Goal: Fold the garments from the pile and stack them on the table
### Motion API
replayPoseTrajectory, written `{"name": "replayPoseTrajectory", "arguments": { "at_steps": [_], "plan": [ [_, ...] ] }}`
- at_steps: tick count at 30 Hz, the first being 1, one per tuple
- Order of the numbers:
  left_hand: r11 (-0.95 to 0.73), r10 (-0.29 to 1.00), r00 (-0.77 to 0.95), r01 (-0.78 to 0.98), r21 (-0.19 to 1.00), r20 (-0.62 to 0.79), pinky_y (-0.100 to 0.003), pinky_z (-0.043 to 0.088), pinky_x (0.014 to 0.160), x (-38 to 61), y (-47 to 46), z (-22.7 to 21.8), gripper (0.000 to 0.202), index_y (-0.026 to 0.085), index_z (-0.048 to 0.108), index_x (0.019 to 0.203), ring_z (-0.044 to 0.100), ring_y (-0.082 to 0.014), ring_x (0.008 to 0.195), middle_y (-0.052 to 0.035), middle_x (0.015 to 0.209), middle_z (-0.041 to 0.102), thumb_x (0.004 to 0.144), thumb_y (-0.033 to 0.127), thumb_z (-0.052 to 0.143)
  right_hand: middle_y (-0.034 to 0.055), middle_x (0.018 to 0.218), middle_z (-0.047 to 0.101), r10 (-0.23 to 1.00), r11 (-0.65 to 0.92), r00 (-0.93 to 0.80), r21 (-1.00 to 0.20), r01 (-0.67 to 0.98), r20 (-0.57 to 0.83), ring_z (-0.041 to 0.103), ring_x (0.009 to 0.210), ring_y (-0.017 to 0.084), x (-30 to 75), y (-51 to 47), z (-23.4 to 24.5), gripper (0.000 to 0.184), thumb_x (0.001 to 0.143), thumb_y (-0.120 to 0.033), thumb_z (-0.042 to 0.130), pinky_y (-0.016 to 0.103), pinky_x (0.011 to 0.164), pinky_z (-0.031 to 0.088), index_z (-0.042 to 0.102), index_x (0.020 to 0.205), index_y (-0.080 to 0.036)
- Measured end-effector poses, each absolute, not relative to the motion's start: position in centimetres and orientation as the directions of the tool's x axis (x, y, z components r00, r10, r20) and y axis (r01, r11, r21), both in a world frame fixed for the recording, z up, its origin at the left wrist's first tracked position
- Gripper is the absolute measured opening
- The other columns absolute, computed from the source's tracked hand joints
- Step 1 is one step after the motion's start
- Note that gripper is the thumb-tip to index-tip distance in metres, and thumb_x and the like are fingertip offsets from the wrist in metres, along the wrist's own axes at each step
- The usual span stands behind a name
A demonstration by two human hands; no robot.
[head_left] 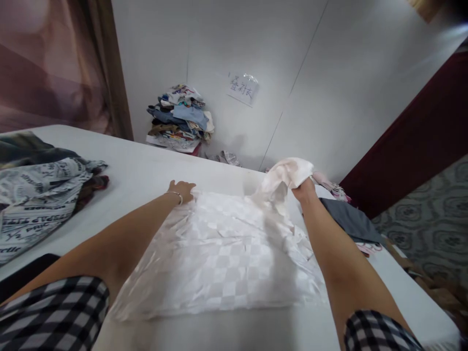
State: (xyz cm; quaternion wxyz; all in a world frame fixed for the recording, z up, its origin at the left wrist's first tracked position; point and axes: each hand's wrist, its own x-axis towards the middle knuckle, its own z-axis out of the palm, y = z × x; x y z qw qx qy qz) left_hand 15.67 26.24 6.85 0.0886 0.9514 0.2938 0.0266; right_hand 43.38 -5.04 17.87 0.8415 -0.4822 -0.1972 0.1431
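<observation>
A white, checker-patterned garment [226,253] lies spread on a white table [146,165] in front of me. My left hand [182,190] rests on the garment's far left corner, fingers curled down onto the cloth; a thin bracelet circles the wrist. My right hand [304,189] is closed on the garment's far right part, a bunched fold [288,175] lifted above the table. Both my arms reach forward, with checked sleeves at the bottom of the view.
A heap of printed clothes [40,195] lies on the table at the left. A dark grey cloth [351,219] and a pinkish item lie at the right edge. More folded clothes [181,119] are piled by the wall, under a paper label [243,87].
</observation>
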Motion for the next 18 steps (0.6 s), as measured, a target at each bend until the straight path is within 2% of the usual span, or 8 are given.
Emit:
{"name": "replayPoseTrajectory", "arguments": {
  "at_steps": [2,5,8,11,15,18],
  "plan": [
    [-0.822,0.557,0.83,0.553,0.141,-0.006,-0.056,0.021,0.106,15.8,26.3,7.3,0.037,0.016,0.066,0.104,0.051,-0.0321,0.116,-0.0159,0.116,0.065,0.07,0.018,0.053,-0.0005,0.082,0.071,0.414,0.51,0.875,-0.86,0.007,0.253,0.065,0.084,0.015,44.0,-5.0,19.6,0.017,0.085,-0.032,0.048,0.032,0.073,0.055,0.062,0.09,-0.024],
    [-0.833,0.548,0.836,0.544,0.103,0.023,-0.048,0.031,0.099,15.3,26.1,8.1,0.026,0.017,0.068,0.086,0.054,-0.0303,0.108,-0.0154,0.106,0.067,0.066,0.015,0.051,0.0006,0.08,0.07,0.411,0.489,0.852,-0.867,0.095,0.325,0.063,0.09,0.017,44.1,-6.0,21.5,0.024,0.088,-0.033,0.039,0.035,0.078,0.053,0.062,0.091,-0.025],
    [-0.848,0.529,0.844,0.521,0.096,0.093,-0.044,0.033,0.097,14.0,25.3,9.1,0.029,0.018,0.065,0.089,0.056,-0.0277,0.106,-0.0139,0.106,0.066,0.065,0.016,0.049,0.0031,0.079,0.07,0.404,0.44,0.827,-0.876,0.198,0.39,0.062,0.095,0.019,43.1,-8.4,22.3,0.026,0.087,-0.037,0.038,0.038,0.082,0.051,0.063,0.09,-0.028],
    [-0.878,0.478,0.866,0.469,0.093,0.146,-0.044,0.029,0.102,12.1,23.8,10.4,0.028,0.018,0.063,0.089,0.059,-0.0245,0.096,-0.0111,0.096,0.068,0.066,0.018,0.046,0.0062,0.08,0.069,0.392,0.49,0.823,-0.851,0.191,0.41,0.063,0.096,0.022,41.6,-11.3,22.3,0.025,0.084,-0.037,0.041,0.038,0.083,0.052,0.064,0.087,-0.028],
    [-0.929,0.369,0.908,0.366,0.055,0.199,-0.044,0.022,0.108,8.6,20.8,11.0,0.023,0.019,0.061,0.084,0.058,-0.0247,0.093,-0.0091,0.09,0.066,0.068,0.019,0.044,0.0069,0.085,0.07,0.318,0.578,0.879,-0.808,0.117,0.355,0.064,0.097,0.021,39.1,-15.6,21.8,0.026,0.084,-0.03,0.039,0.037,0.087,0.053,0.064,0.085,-0.025],
    [-0.953,0.302,0.929,0.299,0.048,0.214,-0.043,0.022,0.109,5.9,18.6,10.0,0.021,0.021,0.061,0.079,0.056,-0.0257,0.093,-0.0091,0.088,0.065,0.068,0.019,0.044,0.0054,0.092,0.071,0.277,0.501,0.916,-0.857,0.119,0.289,0.064,0.1,0.022,36.9,-18.8,20.9,0.025,0.083,-0.033,0.039,0.041,0.087,0.054,0.063,0.088,-0.027]
  ]
}}
